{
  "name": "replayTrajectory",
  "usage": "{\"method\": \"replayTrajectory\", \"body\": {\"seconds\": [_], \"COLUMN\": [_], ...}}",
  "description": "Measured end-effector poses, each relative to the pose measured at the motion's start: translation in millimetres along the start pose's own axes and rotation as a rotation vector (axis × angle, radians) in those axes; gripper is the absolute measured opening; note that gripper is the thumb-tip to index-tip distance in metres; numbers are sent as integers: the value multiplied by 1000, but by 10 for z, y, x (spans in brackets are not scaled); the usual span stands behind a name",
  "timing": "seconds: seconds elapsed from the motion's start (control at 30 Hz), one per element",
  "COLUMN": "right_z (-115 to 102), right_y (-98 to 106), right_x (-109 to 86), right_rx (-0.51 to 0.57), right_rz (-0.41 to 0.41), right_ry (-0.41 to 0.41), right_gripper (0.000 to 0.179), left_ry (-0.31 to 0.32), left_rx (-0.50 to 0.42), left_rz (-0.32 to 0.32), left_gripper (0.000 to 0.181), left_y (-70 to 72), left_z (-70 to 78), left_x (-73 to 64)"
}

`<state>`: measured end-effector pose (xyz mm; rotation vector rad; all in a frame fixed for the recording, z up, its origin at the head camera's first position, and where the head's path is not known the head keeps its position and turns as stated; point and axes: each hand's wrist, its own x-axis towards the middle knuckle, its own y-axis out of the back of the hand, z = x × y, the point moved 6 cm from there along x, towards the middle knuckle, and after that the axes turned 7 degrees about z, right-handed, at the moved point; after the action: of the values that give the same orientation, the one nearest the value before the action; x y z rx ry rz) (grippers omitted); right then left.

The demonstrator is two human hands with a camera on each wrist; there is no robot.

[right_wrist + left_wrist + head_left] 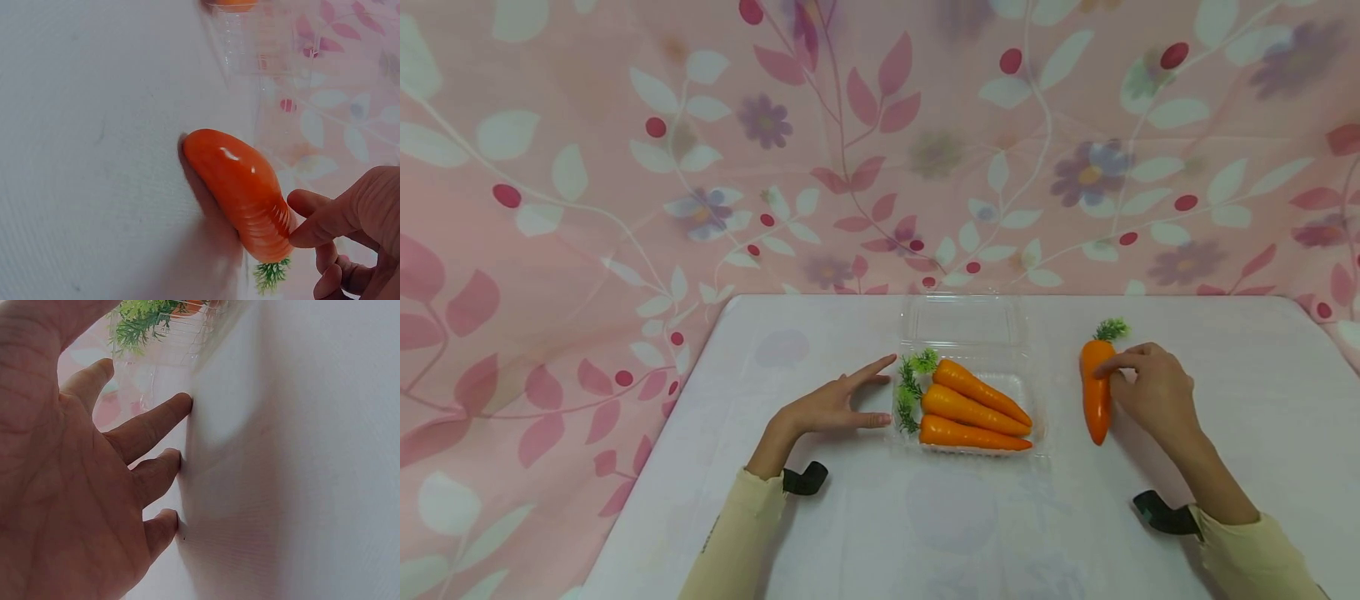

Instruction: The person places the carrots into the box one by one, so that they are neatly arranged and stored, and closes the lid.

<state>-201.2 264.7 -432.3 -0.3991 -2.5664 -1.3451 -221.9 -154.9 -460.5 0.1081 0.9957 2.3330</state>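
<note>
My left hand (pixel 826 408) is spread beside the left edge of a clear plastic clamshell box (pixel 1036 392). Its thumb and index fingertip reach the box's side; the left wrist view shows other fingertips (pixel 169 459) down on the white cloth. Three orange toy carrots (pixel 973 406) lie side by side in the box, green tops to the left. To the right of it, a fourth carrot (pixel 1099 408) lies on the table with its leafy top (pixel 1111 329) away from me. My right hand (pixel 1156 392) pinches this carrot near its thick end with thumb and index finger.
The box's transparent lid (pixel 962 321) lies folded back toward the far table edge. A white cloth covers the table (pixel 850 533). Behind it hangs a pink floral curtain (pixel 880 142). Black wrist mounts (pixel 805 479) protrude from both sleeves.
</note>
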Motion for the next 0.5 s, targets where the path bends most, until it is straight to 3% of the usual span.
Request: {"method": "replayTrajectory", "body": {"seconds": [0.23, 0.5], "right_z": [17, 21], "right_y": [27, 47], "right_x": [6, 7], "right_rx": [27, -6], "right_rz": [-1, 11], "right_ry": [-37, -66], "right_gripper": [17, 30], "left_ry": [3, 1], "left_rx": [0, -7], "left_rz": [5, 2], "left_gripper": [92, 92], "left_y": [2, -1], "left_z": [2, 1], "left_x": [-3, -4]}}
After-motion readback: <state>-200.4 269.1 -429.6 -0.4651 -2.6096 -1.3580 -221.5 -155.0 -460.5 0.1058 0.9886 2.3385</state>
